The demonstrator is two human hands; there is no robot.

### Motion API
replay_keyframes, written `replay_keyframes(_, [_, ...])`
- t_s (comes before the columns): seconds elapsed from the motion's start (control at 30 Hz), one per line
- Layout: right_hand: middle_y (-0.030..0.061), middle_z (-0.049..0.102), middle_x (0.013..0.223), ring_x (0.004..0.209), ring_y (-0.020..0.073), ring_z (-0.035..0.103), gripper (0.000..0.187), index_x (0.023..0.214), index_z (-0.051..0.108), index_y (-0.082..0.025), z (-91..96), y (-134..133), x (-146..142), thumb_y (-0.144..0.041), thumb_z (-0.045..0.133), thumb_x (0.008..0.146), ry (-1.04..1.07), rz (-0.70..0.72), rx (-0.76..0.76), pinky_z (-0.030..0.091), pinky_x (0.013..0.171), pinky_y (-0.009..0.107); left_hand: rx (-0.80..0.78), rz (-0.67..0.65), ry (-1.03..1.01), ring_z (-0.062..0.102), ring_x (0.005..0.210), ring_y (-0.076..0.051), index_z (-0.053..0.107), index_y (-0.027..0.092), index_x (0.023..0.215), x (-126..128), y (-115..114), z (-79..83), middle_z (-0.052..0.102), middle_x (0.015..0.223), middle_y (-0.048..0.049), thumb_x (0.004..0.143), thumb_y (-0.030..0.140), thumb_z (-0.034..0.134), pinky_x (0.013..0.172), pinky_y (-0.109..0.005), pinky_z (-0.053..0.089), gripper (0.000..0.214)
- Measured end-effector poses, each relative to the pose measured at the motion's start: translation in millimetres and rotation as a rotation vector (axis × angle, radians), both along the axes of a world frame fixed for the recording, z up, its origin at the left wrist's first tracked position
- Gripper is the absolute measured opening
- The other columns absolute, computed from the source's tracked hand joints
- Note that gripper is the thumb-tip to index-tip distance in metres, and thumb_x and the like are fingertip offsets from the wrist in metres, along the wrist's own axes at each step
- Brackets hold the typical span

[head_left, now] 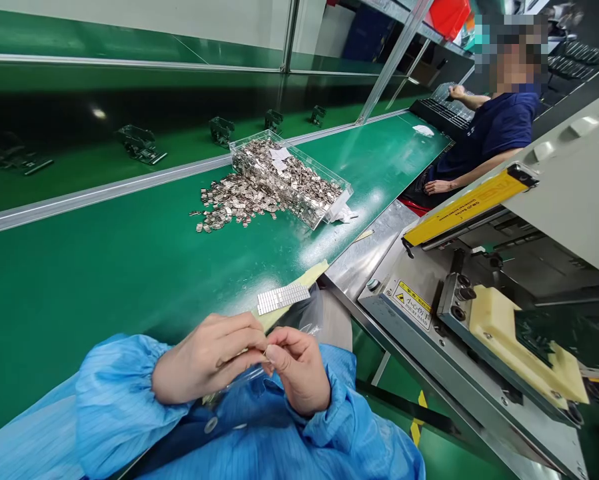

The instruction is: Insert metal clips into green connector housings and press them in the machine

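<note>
My left hand [214, 357] and my right hand [299, 370] meet above my lap, at the table's near edge. Their fingertips pinch together around something very small, mostly hidden by the fingers. Just beyond them a flat block of small silvery metal pieces [283, 297], lined up in rows, lies on pale yellow paper [313, 272]. Clear plastic film [309, 317] hangs beside the paper at the edge. Farther back, a clear tray [340, 199] is heaped with small metal pieces, and a loose pile of metal pieces [234, 200] spreads to its left.
A machine [414, 293] with a yellow sensor bar [472, 203] and a hand-injury warning label stands close on my right. The green table [104, 267] runs along a metal rail. A co-worker in a dark blue shirt [504, 123] sits at the far right.
</note>
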State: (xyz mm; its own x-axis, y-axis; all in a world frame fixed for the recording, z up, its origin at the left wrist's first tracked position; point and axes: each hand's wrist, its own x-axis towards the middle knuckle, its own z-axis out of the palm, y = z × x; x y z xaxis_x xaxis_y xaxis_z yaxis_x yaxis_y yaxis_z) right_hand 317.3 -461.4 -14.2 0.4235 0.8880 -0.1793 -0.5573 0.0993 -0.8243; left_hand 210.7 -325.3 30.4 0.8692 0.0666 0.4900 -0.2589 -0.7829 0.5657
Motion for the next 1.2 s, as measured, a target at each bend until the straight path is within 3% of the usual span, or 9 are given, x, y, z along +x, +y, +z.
replay_keyframes(0.17, [-0.0022, 0.058, 0.056, 0.046, 0.0079, 0.044, 0.026, 0.075, 0.069, -0.016, -3.3, -0.6, -1.4, -0.040, 0.078, 0.073, 0.022, 0.033, -0.020, 0.032, 0.047, 0.021, 0.027, -0.077, 0.032, 0.057, 0.066, -0.012, 0.056, 0.014, 0.091, 0.9, 4.0, -0.3, 0.061, 0.076, -0.0046, 0.092, 0.018, 0.050, 0.056, -0.021, 0.041, 0.008])
replay_keyframes(0.7, [-0.0026, 0.057, 0.053, 0.044, 0.0077, 0.045, 0.032, 0.072, 0.066, -0.015, -3.3, -2.3, 0.4, -0.043, 0.079, 0.070, 0.099, 0.085, -0.109, 0.034, 0.047, 0.021, 0.084, -0.021, -0.029, 0.057, 0.062, -0.012, 0.053, 0.016, 0.090, -0.2, -3.8, -16.0, 0.062, 0.073, -0.0039, 0.094, 0.019, 0.044, 0.054, -0.021, 0.042, 0.010])
replay_keyframes(1.2, [-0.0036, 0.055, 0.052, 0.043, 0.0071, 0.046, 0.032, 0.070, 0.066, -0.014, 4.7, 6.4, -9.0, -0.041, 0.083, 0.065, 0.203, -0.021, -0.132, 0.038, 0.046, 0.021, 0.192, 0.051, -0.107, 0.058, 0.061, -0.012, 0.052, 0.014, 0.091, -4.4, -2.5, -24.5, 0.062, 0.072, -0.0046, 0.094, 0.017, 0.042, 0.052, -0.022, 0.041, 0.011])
